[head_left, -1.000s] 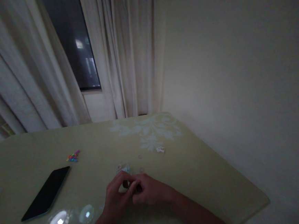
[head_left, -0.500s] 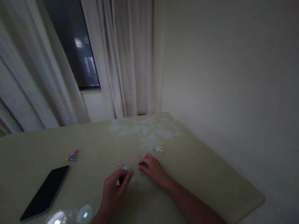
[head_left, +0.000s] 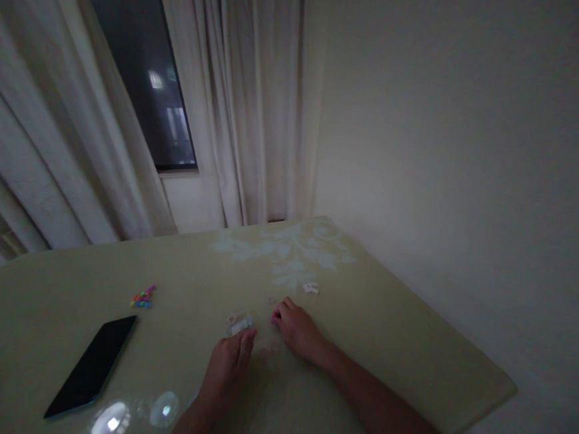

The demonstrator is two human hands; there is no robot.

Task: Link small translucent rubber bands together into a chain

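My left hand (head_left: 229, 361) rests low over the table with its fingers pressed together. Its fingertips meet the near edge of a small clear plastic piece (head_left: 240, 323), possibly a case or bag. To the right, my right hand (head_left: 301, 330) is closed in a pinch just above the tabletop; whatever is between its fingertips is too small or hidden to make out. Between the hands lies a faint, pale ring-like piece (head_left: 274, 346). Another small ring (head_left: 272, 300) sits just beyond my right hand.
Small white pieces (head_left: 311, 287) lie past my right hand. A pile of bright multicoloured bits (head_left: 143, 298) is at the left, behind a black tablet-like slab (head_left: 93, 366). The table (head_left: 404, 342) meets a wall on the right, with curtains (head_left: 261, 112) behind.
My left hand's thumb and fingers have come together and lowered, exposing more of the clear plastic piece. My right hand's fingers have drawn in tighter. The view has shifted slightly.
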